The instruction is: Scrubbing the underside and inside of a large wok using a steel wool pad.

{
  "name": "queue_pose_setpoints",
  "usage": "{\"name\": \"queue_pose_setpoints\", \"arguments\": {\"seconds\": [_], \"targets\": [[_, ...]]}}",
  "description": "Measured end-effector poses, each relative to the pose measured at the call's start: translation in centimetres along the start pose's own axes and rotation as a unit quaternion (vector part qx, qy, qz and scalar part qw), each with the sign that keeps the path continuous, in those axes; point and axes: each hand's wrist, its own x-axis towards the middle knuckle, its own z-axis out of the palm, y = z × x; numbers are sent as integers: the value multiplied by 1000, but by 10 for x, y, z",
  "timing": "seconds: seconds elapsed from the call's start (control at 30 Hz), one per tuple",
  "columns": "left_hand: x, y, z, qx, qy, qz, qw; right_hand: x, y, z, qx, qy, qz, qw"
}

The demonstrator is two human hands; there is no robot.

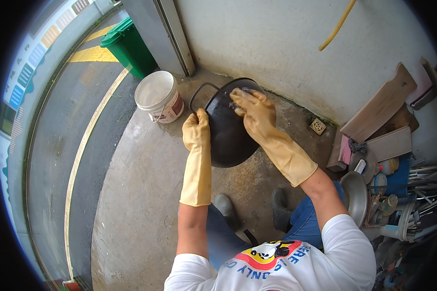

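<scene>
A black wok (230,138) is held up in front of me, tilted, its dark outer or inner face turned toward me; I cannot tell which. My left hand (196,130), in a long yellow rubber glove, is closed on the wok's edge where the loop handle (197,92) joins it. Against the upper part of the wok presses my right hand (256,109), gloved the same way. Its fingers are closed over a grey scouring pad (233,105), of which only bits show around the fingers.
A white bucket (155,92) stands at the far left, near a green wheeled bin (131,48). Wooden boards (381,102) lean on the wall at right. Below them are a metal basin (355,194) and a crowded heap of utensils. A square floor drain (317,126) lies near the wall.
</scene>
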Motion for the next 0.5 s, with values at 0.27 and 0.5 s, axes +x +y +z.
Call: {"name": "queue_pose_setpoints", "arguments": {"seconds": [0.27, 0.5], "targets": [[-2, 2, 1, -28, -3, -20, 999, 15, 10, -31, 91, -4, -9, 996], [7, -5, -10, -51, 28, -49, 997, -4, 21, -48, -673, -117, -429, 592]]}}
